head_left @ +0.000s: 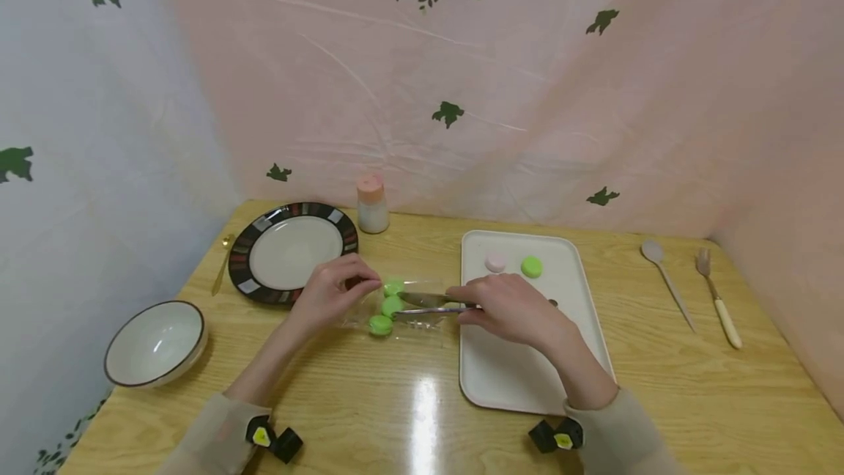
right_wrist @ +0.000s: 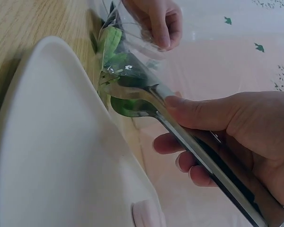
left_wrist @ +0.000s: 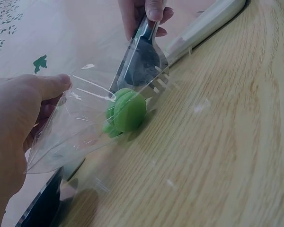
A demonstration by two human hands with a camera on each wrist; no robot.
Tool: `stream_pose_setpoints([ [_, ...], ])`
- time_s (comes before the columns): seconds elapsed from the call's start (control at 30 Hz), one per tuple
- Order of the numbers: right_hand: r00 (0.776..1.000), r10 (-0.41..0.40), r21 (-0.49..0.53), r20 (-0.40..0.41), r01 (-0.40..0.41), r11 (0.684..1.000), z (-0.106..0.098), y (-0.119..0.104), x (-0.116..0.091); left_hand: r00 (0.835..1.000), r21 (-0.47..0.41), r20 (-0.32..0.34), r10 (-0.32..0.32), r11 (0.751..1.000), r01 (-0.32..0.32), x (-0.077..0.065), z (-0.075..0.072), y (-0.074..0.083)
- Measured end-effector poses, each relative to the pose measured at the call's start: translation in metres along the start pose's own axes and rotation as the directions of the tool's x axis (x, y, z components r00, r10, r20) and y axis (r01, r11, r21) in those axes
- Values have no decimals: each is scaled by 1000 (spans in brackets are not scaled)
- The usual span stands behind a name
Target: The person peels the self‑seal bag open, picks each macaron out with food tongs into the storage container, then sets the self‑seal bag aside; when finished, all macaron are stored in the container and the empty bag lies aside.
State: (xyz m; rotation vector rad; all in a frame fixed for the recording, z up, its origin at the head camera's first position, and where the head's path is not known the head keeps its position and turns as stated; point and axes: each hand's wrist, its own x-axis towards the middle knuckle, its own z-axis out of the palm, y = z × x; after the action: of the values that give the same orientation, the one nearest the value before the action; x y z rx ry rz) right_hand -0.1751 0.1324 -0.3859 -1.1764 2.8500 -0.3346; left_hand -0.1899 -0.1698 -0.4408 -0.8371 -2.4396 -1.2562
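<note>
My left hand (head_left: 332,290) pinches the edge of a clear plastic bag (left_wrist: 78,130) that lies on the wooden table. Several green macarons (head_left: 380,325) are in the bag, in a row in the head view. With my right hand (head_left: 517,310) I grip metal serving tongs (right_wrist: 180,135), one end slotted like a fork and the other flat. Their ends reach into the bag, parted, beside the macarons; whether they touch one I cannot tell. Below my right forearm lies a white tray (head_left: 508,372), bearing a pink macaron (head_left: 495,262) and a green macaron (head_left: 532,267) near its far end.
A dark-rimmed plate (head_left: 297,251) stands behind my left hand, with a white bowl (head_left: 155,344) at the left edge and a gold spoon (head_left: 220,273) nearby. A pink-topped shaker (head_left: 373,204) stands at the back. A spoon (head_left: 667,281) and a fork (head_left: 719,299) lie right.
</note>
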Motion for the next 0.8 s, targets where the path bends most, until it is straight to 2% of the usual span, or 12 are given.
stream_pose_setpoints([
  [0.3, 1000, -10, -9, -3, 10, 1000, 3, -2, 3, 1000, 8, 1, 29, 1000, -29, 1, 0, -1],
  [0.8, 1000, 10, -4, 5, -10, 1000, 3, -3, 1, 999, 14, 4, 33, 999, -33, 1, 1, -2],
])
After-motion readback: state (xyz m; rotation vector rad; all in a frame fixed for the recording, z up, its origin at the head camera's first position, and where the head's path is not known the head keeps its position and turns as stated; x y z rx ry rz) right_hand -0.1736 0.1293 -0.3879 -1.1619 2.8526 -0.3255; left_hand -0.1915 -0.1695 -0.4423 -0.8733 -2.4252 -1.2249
